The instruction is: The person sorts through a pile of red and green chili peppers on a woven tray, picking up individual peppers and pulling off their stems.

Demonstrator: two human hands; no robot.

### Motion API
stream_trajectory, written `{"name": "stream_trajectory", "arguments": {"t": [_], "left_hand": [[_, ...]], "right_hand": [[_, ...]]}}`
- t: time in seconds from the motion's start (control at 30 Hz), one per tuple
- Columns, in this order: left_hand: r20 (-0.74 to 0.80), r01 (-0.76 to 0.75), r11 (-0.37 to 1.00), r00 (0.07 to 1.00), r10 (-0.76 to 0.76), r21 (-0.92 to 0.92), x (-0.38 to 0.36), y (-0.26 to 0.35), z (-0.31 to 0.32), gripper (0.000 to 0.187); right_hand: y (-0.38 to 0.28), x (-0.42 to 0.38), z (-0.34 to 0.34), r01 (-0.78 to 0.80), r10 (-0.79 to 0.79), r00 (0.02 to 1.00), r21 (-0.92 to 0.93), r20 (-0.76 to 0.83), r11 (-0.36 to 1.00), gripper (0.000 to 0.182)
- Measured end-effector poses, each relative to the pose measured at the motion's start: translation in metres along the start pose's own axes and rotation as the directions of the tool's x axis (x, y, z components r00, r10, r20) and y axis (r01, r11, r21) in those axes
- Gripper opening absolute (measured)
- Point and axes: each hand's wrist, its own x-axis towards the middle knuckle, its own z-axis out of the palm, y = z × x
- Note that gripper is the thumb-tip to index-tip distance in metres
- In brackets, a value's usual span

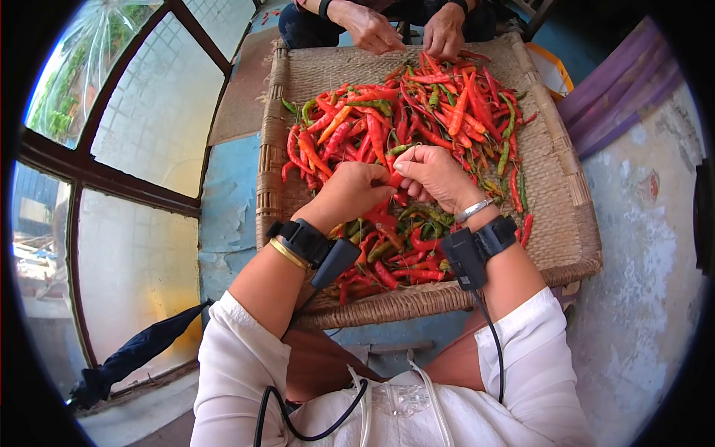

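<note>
A wide woven tray (555,216) with a braided rim holds a large heap of red chili peppers (372,130), with some green and orange ones among them. Over the middle of the heap, my left hand (357,190) is closed, its fingers wrapped round a red pepper (395,179). My right hand (432,175) meets it from the other side, thumb and forefinger pinched at the stem end of that pepper. More red and green peppers (402,257) lie on the tray nearer to me, below my wrists.
Across the tray, another person's hands (443,33) work at the far edge of the peppers. A framed window (141,112) stands at the left, with a dark folded umbrella (141,354) below. Purple cloth (625,82) hangs at the right by a worn wall (640,223).
</note>
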Motion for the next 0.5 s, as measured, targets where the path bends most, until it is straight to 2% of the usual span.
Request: {"name": "stream_trajectory", "arguments": {"t": [0.03,0.1,0.17,0.23,0.27,0.33,0.4,0.43,0.5], "left_hand": [[0.001,0.0,1.0,1.0,0.0,0.0,0.0,0.001,0.0,0.016],[-0.015,0.072,0.987,0.997,-0.074,-0.143,-0.001,0.001,0.002,0.016],[0.033,0.085,0.985,0.996,-0.081,-0.152,0.0,-0.002,0.002,0.016],[0.082,0.098,0.982,0.993,-0.086,-0.159,0.001,-0.002,0.001,0.016],[0.101,0.097,0.988,0.991,-0.084,-0.124,0.001,-0.001,0.0,0.016],[0.12,0.096,0.991,0.989,-0.085,-0.089,0.001,-0.001,0.0,0.016],[-0.004,0.053,0.998,0.999,-0.053,-0.031,-0.001,-0.003,0.0,0.018],[-0.004,0.054,0.998,0.999,-0.054,-0.032,-0.001,-0.006,-0.001,0.018],[0.01,0.044,0.978,0.999,-0.047,0.203,-0.002,-0.014,-0.004,0.021]], "right_hand": [[0.0,0.0,0.0,-0.012,0.012,1.0,0.055,0.001,0.998,0.015],[-0.001,-0.002,0.001,0.012,-0.015,0.999,0.086,0.034,0.996,0.015],[-0.001,-0.003,0.001,0.034,-0.042,0.997,0.119,0.067,0.992,0.016],[-0.003,-0.001,-0.003,-0.046,0.041,0.997,0.08,0.062,0.996,0.021],[-0.003,-0.001,-0.006,-0.047,0.042,0.997,0.08,0.062,0.996,0.021],[-0.002,-0.001,-0.014,-0.049,0.031,0.997,0.283,0.071,0.958,0.026],[-0.004,0.001,-0.025,-0.046,0.025,0.997,0.305,0.073,0.951,0.027],[-0.006,0.001,-0.034,-0.03,0.021,0.999,0.39,0.028,0.92,0.027],[-0.011,0.0,-0.046,0.061,-0.015,0.996,0.516,-0.093,0.854,0.026]]}}
